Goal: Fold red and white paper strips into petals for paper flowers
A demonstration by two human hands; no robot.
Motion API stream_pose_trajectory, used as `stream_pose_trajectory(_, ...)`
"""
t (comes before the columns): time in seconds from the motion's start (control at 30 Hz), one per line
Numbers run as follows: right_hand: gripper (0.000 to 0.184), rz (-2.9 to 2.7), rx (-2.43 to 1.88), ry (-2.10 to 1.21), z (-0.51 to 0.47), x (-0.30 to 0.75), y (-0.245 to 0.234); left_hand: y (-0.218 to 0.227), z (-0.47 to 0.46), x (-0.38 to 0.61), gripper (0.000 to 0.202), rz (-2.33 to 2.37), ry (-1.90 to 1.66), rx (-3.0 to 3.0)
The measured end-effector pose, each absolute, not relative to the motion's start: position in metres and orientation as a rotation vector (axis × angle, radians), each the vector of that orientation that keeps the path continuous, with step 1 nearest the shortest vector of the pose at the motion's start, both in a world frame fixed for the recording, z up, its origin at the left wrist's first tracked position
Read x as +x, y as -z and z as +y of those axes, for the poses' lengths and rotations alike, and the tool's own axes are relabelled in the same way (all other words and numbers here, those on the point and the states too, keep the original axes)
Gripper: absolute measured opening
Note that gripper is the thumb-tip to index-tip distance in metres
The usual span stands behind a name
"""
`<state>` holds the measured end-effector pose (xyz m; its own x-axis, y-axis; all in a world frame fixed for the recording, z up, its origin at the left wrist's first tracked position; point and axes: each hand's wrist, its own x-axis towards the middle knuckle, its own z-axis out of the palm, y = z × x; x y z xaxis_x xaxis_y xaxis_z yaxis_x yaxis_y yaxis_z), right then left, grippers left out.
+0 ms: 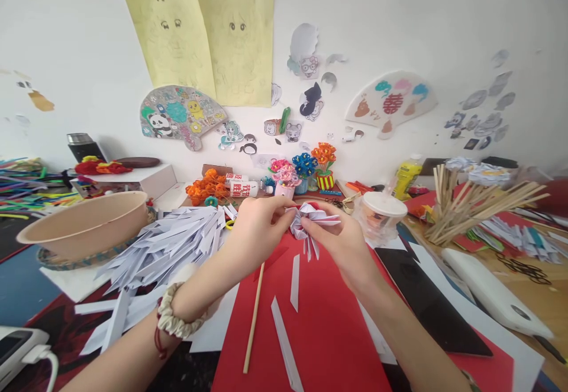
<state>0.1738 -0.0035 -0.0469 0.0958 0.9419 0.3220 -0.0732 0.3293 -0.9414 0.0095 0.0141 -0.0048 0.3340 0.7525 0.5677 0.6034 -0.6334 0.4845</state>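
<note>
Between my two hands, above a red sheet (337, 315), is a folded white paper piece (306, 220) with pointed strips fanning out to the right and below. My left hand (261, 232) pinches its left side between thumb and fingers. On the right side, my right hand (335, 232) grips it, thumb in front and fingers behind. Beneath them on the red sheet lie a short paper strip (295, 282), a longer folded paper strip (286, 344) and a thin wooden stick (254, 321).
A heap of white paper strips (164, 244) lies left, beside a beige basin (84, 226). To the right are a lidded plastic cup (384, 208), a black tablet-like slab (430, 297), a white power bank (492, 291) and bundled wooden sticks (465, 202). Craft flowers (304, 167) stand near the wall.
</note>
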Motion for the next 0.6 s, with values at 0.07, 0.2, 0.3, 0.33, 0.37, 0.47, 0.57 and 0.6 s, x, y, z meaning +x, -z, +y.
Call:
stream_pose_trajectory(0.07, 0.035, -1.308, -1.016, -0.615, -0.006, 0.176, 0.045, 0.005, 0.014, 0.009, 0.017, 1.304, -1.192, 2.449)
stream_pose_trajectory(0.2, 0.008, -1.573, -0.978, 0.056, -0.01, 0.182, 0.044, 0.005, 0.013, 0.01, 0.015, 1.35, -1.164, 2.489)
stream_pose_trajectory(0.3, 0.017, -1.656, -0.872, 0.33, -0.008, 0.184, 0.046, 0.005, 0.013, 0.011, 0.013, 1.395, -1.121, 2.513)
stream_pose_trajectory(0.33, 0.019, -1.656, -0.826, 0.398, -0.006, 0.184, 0.047, 0.005, 0.013, 0.01, 0.013, 1.405, -1.11, 2.519)
stream_pose_trajectory(0.37, 0.02, -1.65, -0.78, 0.46, -0.005, 0.185, 0.048, 0.004, 0.012, 0.01, 0.012, 1.406, -1.105, 2.514)
stream_pose_trajectory(0.47, 0.022, -1.645, -0.693, 0.56, -0.002, 0.186, 0.046, 0.001, 0.011, 0.009, 0.009, 1.361, -1.153, 2.441)
stream_pose_trajectory(0.57, 0.024, -1.704, -0.684, 0.489, -0.002, 0.187, 0.043, 0.0, 0.01, 0.007, 0.008, 1.3, -1.176, 2.361)
stream_pose_trajectory(0.6, 0.025, -1.726, -0.683, 0.445, -0.003, 0.187, 0.042, -0.001, 0.01, 0.007, 0.008, 1.281, -1.166, 2.35)
